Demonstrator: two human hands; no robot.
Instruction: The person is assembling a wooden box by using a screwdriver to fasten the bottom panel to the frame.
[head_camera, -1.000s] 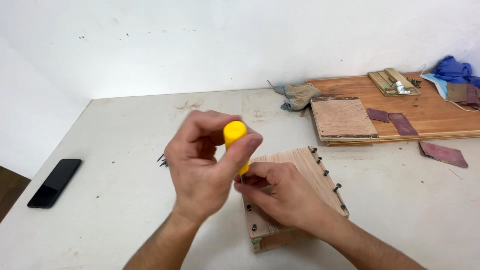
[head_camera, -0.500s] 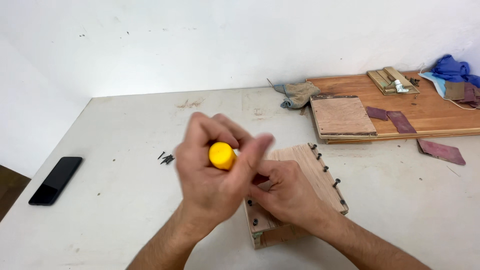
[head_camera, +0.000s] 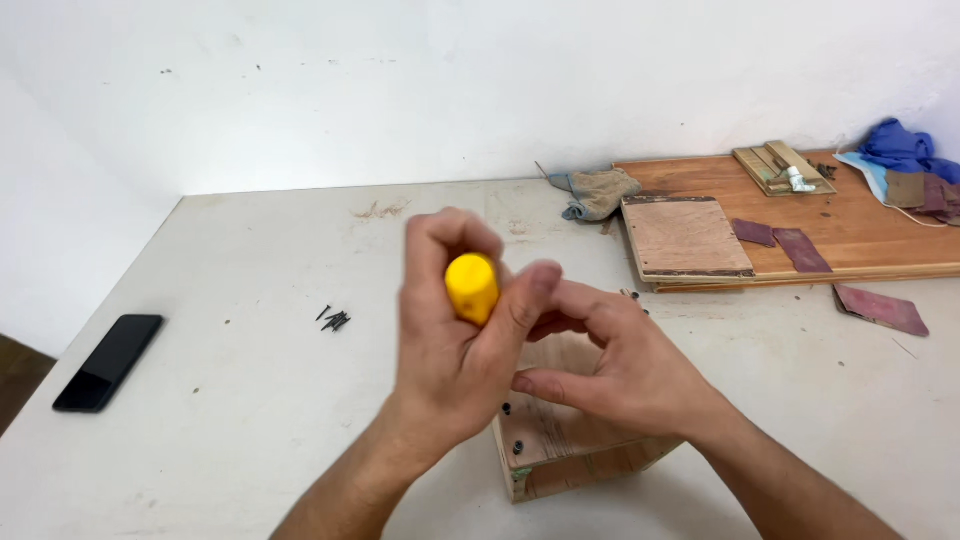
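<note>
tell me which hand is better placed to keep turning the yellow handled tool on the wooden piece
Probably the left hand: it is wrapped around the yellow handle, above the wooden piece. The right hand rests on the wood beside it, seemingly steadying it.

Black phone lies flat near the left edge of the white table; a small heap of dark screws sits further right on the bare top. Against the back wall a crumpled grey rag lies just beside a square plywood panel, which rests partly on a long brown board. On that board: two dark red sandpaper pieces, a small stack of wood strips, blue cloth at far right; another reddish sheet lies on the table in front.
</note>
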